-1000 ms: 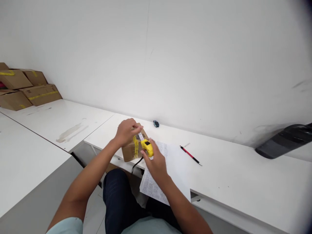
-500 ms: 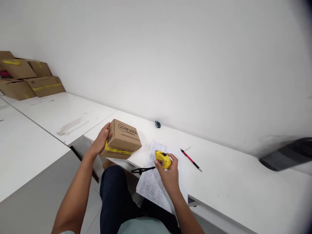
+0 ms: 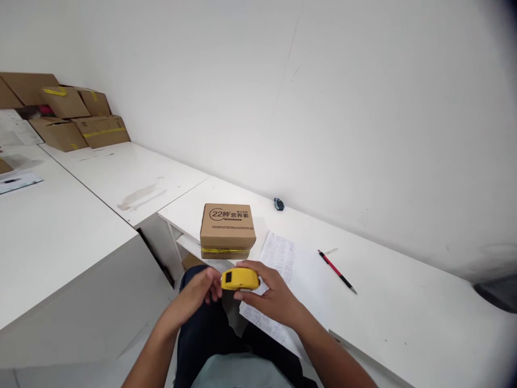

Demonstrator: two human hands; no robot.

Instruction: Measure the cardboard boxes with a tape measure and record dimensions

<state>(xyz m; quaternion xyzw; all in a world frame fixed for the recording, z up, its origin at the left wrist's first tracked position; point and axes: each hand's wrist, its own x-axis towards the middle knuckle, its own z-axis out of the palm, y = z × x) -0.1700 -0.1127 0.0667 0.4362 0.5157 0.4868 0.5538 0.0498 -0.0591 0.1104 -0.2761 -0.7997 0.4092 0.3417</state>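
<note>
"What fills the grip of the right hand [image 3: 272, 293]?"

"A rounded yellow tape measure [image 3: 244, 278], nearer than the box. The left hand [image 3: 197, 293] curls beside it; its hold, I can't tell."

"Beyond?"

"That taped brown cardboard box [image 3: 228, 223], on the flat white surface [image 3: 396, 307]; behind, a faintly marked white wall [image 3: 343, 118]."
</note>
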